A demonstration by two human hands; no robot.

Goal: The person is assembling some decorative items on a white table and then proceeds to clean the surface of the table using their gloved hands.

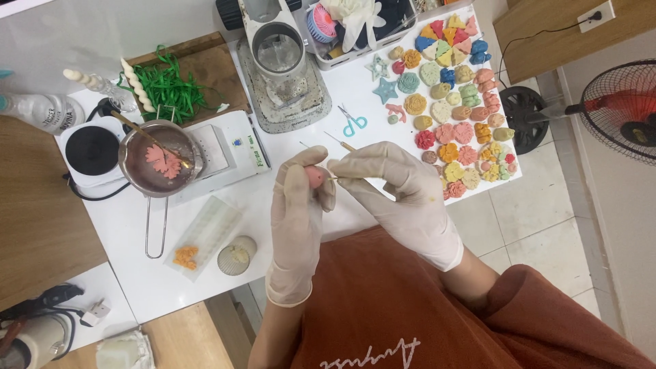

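Left hand point(298, 205) fingers closed around pink piece point(314, 176), right hand point(396, 191) fingers pinching thin needle tool point(339, 141)

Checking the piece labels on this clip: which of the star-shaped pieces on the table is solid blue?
The lower star, nearer the small scissors. The star above it is pale with a light centre, not solid blue.

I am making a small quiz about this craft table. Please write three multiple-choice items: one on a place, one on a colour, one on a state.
1. Where do the small scissors lie?
A. on the white table
B. in the pot
C. on the floor

2. What colour is the small piece in the left hand?
A. green
B. pink
C. black

3. What does the right hand hold?
A. a thin needle tool
B. a spoon
C. nothing

Answers: 1 A, the scissors rest on the tabletop; 2 B, pink shows between the gloved fingers; 3 A, its fingers pinch the thin tool.
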